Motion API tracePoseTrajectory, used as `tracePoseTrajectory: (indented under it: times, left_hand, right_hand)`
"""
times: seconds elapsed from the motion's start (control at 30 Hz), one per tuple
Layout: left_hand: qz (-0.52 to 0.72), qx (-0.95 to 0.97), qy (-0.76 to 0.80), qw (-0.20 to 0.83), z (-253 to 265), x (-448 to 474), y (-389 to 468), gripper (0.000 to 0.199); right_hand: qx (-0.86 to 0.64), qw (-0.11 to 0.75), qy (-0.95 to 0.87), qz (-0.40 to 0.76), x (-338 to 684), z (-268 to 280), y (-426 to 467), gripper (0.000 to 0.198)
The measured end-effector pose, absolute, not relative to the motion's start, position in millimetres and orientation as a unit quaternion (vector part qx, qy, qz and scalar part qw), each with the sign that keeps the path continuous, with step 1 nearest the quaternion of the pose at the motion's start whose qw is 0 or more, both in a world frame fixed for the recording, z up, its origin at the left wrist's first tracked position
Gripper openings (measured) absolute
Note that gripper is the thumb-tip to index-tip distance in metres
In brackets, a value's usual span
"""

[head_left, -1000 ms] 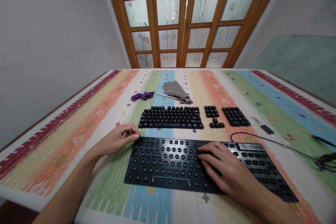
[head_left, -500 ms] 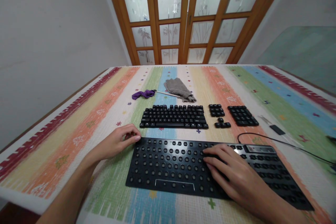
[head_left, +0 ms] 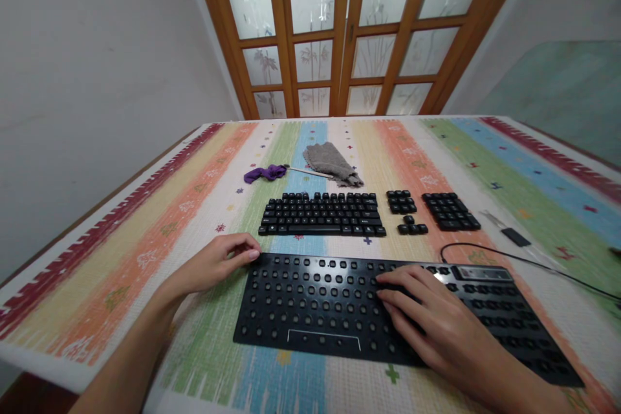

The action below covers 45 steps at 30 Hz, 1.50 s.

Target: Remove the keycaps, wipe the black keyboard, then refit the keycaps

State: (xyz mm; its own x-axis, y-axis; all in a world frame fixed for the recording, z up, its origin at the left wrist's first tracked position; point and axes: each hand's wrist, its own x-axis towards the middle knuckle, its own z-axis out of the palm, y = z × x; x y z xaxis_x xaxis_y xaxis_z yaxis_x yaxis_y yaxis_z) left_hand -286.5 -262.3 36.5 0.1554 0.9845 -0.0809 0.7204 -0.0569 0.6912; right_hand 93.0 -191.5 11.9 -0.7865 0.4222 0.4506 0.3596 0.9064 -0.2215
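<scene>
A black keyboard base (head_left: 310, 301), stripped of its keycaps and showing rows of round key posts, lies flat in front of me. My left hand (head_left: 230, 257) is at its far left corner, thumb and forefinger closed together on the edge; the other fingers are partly hidden behind. Across the base's right-centre part rests my right hand (head_left: 427, 314), palm down, fingers stretched out and holding nothing. Beyond the base, the removed black keycaps (head_left: 323, 215) are laid out in keyboard order. Smaller groups, the navigation keycaps (head_left: 401, 202), arrow keycaps (head_left: 412, 228) and number-pad keycaps (head_left: 451, 212), sit to their right.
Behind the keycaps lie a purple cloth (head_left: 266, 173), a thin stick (head_left: 310, 173) and a grey cloth (head_left: 332, 165). A black-handled tool (head_left: 515, 237) is at the right, near the keyboard's cable (head_left: 528, 262). Everything rests on a striped tablecloth (head_left: 194, 207).
Both hands and the keyboard base stay practically where they were. The whole view has shifted very slightly.
</scene>
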Motion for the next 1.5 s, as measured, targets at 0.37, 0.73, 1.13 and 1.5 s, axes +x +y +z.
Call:
tracePoseTrajectory:
  times: [0.37,0.73,1.13,1.5]
  left_hand:
    - [0.227,0.679,0.619,0.322,32.4,-287.3,-260.7,0.034]
    - [0.254,0.703,0.611,0.259,30.7,-289.0,-261.0,0.023]
    - [0.298,0.746,0.542,0.246,29.2,-289.8,-259.5,0.021]
    - [0.294,0.795,0.504,0.165,30.9,-289.5,-260.1,0.016]
  right_hand:
    - [-0.201,0.253,-0.944,0.067,92.9,11.5,-192.3,0.023]
    - [-0.200,0.254,-0.944,0.072,94.0,11.8,-192.1,0.023]
    - [-0.209,0.247,-0.944,0.061,94.6,12.9,-192.3,0.026]
    - [-0.200,0.247,-0.946,0.066,92.6,12.0,-193.3,0.025]
